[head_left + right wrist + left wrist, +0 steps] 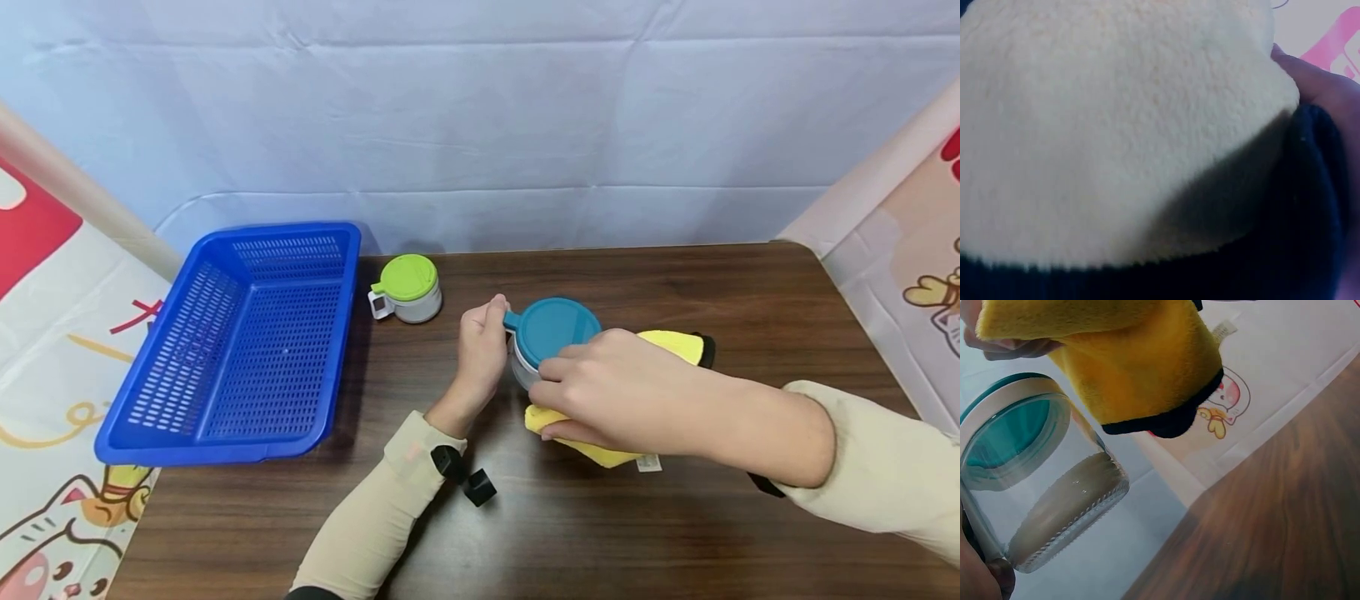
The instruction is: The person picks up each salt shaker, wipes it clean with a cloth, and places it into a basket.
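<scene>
My left hand (480, 346) grips the handle of a clear glass seasoning jar with a teal lid (558, 329). Seen from the left wrist, the glass jar (1063, 481) has its base against the pale backdrop rather than the wood. My right hand (615, 387) holds a folded yellow towel (603, 454) with a dark border, close by the jar's right side. Fluffy towel (1147, 369) hangs beside the lid in the left wrist view, right fingers at its edge. Pale-looking towel pile (1104, 137) fills most of the right wrist view, hiding the jar there.
A second jar with a green lid (408, 279) stands on the wooden table (675, 533) near the back edge. To its left is a blue perforated basket (341, 333). Pale cloth (480, 125) covers the back, and printed sheets flank both sides.
</scene>
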The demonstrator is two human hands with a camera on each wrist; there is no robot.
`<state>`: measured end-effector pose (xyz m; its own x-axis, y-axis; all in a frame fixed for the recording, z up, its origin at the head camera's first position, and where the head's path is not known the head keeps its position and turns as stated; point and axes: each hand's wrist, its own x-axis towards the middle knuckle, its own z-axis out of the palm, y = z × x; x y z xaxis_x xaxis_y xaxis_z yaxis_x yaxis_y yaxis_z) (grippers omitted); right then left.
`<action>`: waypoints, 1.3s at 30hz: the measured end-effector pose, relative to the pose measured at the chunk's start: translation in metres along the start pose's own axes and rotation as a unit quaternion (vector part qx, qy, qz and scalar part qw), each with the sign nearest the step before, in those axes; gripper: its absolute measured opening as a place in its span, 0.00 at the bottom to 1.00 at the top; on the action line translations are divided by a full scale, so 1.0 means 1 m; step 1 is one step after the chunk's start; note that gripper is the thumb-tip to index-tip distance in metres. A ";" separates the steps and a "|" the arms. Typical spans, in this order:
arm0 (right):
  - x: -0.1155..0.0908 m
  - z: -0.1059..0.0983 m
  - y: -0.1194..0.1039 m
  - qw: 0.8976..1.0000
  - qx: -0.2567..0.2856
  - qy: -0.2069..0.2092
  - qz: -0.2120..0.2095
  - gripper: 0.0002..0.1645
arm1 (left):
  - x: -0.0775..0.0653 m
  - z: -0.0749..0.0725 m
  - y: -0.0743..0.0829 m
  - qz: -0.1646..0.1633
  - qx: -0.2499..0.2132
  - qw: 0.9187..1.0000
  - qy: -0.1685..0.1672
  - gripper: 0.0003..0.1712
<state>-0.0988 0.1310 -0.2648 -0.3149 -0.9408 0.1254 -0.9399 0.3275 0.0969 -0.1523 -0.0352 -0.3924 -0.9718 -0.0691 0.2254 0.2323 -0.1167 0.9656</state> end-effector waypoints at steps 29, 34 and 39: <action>0.014 -0.012 0.026 0.997 0.031 -0.019 0.074 0.21 | -0.005 0.005 0.002 0.010 -0.004 0.999 -0.035 0.31; 0.014 -0.008 0.032 0.995 0.049 -0.021 0.079 0.21 | -0.005 0.003 0.001 0.000 -0.005 0.999 -0.037 0.30; 0.014 -0.003 0.037 0.994 0.070 -0.020 0.080 0.21 | -0.005 0.001 0.002 -0.006 -0.006 0.999 -0.044 0.29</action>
<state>-0.1381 0.1303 -0.2565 -0.4643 -0.8812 0.0890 -0.8856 0.4606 -0.0594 -0.1472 -0.0342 -0.3918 -0.9740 0.0193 0.2256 0.2213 -0.1290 0.9666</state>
